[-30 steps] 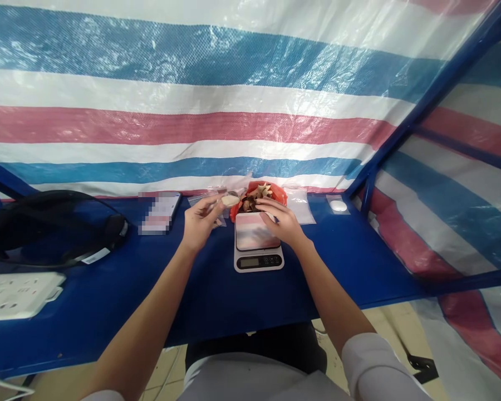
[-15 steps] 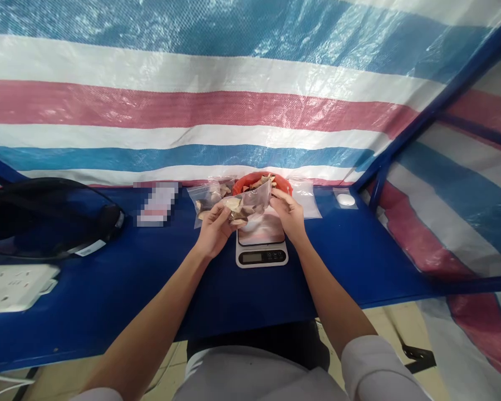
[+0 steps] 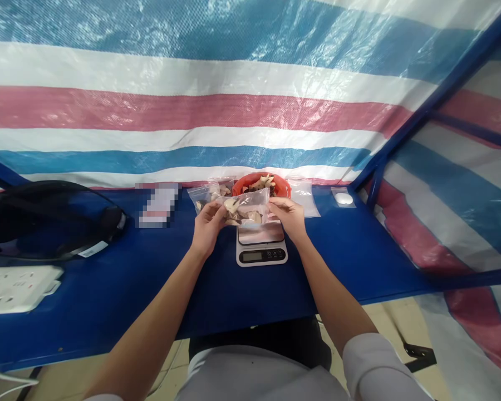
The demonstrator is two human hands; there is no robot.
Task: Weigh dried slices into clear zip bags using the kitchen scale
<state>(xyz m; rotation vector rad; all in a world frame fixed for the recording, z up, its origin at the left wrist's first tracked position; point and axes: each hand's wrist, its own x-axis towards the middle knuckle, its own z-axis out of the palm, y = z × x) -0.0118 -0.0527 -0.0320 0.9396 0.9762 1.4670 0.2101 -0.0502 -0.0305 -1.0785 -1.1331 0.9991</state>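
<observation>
Between my two hands a clear zip bag [image 3: 250, 213] with pale and brown dried slices in it is held over a kitchen scale [image 3: 262, 256]. My left hand [image 3: 209, 224] pinches the bag's left end. The right end is gripped by the fingers of my right hand [image 3: 289, 216]. Behind the bag stands a red basket [image 3: 284, 186] with more dried slices [image 3: 264, 182]. Other filled zip bags [image 3: 222, 188] lie to the left of the basket, partly hidden by the held bag. Flat clear bags [image 3: 304, 197] lie to its right.
On the blue table [image 3: 338, 256] a small white round-cornered object [image 3: 343, 198] lies at right. A blurred-out packet [image 3: 158, 205], a black hoop-shaped thing [image 3: 50, 220] and a white power strip [image 3: 19, 288] are on the left. Striped sheeting [image 3: 217, 111] hangs behind.
The bag has turned from a slant to nearly level, with its right end lowered. My right hand has come down slightly, and my left hand has shifted a little left.
</observation>
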